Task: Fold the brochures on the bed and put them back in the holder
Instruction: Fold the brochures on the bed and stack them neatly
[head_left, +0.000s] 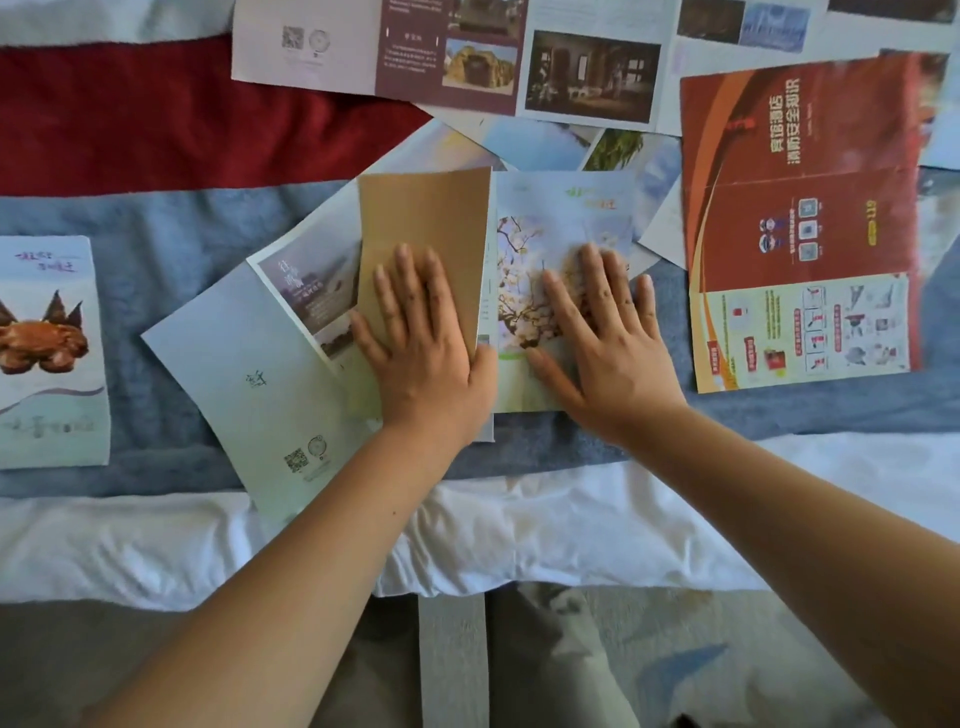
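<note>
**Both palms flat on a half-folded brochure**

Your left hand (423, 343) lies open and flat, fingers slightly spread, pressing down on a plain tan panel (423, 218) of matte paper that is folded over the brochure beneath. The panel's upper right corner lifts a little off the sheet. Your right hand (602, 338) is just beside it, also open and flat, fingers fanned, weighing down the blossom-printed panel (556, 234) of what looks like the same brochure. Neither hand grips anything; both only press.

Under and to the left of your left hand, a pale green brochure (260, 374) lies unfolded at a tilt, smooth and rectangular, with a QR code near its lower edge. Further left, well apart, rests a narrow folded brochure with a crab picture (49, 353).

To the right of your right hand lies a large red brochure (800, 218), unfolded, with visible creases and a pale panel of small pictures at its near end. Beyond your fingertips a long maroon-and-white brochure (447, 57) is spread open, overlapping other pale sheets.

Everything lies on a fuzzy blue blanket (156, 228), with a dark red band (156, 119) beyond it and crumpled white bedsheet (519, 530) nearer your wrists. No holder is in view.
</note>
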